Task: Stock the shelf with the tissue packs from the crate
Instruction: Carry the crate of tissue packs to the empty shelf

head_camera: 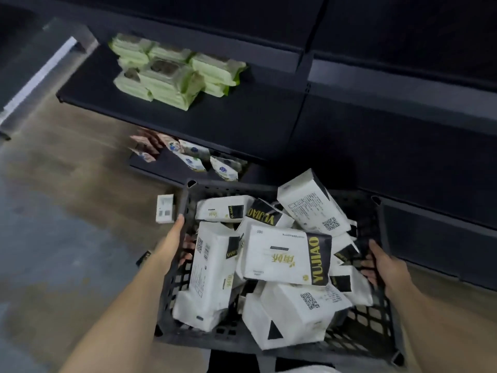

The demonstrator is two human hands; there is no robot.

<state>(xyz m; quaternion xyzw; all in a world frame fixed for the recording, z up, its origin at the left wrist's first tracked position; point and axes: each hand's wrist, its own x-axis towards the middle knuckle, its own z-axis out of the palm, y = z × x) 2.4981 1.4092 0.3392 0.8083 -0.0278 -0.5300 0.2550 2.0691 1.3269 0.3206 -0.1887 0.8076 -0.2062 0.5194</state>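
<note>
A dark slatted plastic crate (pixel 271 341) sits low in the middle of the head view, held up between both arms. It is piled with several white tissue packs (pixel 287 255) bearing black bands and gold lettering, lying at all angles. My left hand (pixel 178 242) grips the crate's left wall, fingers poking through the slats. At the right wall my right hand (pixel 383 265) is closed over the rim. The black shelf (pixel 242 117) runs across the view just beyond the crate.
Green wet-wipe packs (pixel 172 70) are stacked at the shelf's left end. A lower shelf holds small pouches (pixel 193 157). A small white box (pixel 164 208) lies on the brown floor left of the crate. Dark shelving continues to the right (pixel 403 146).
</note>
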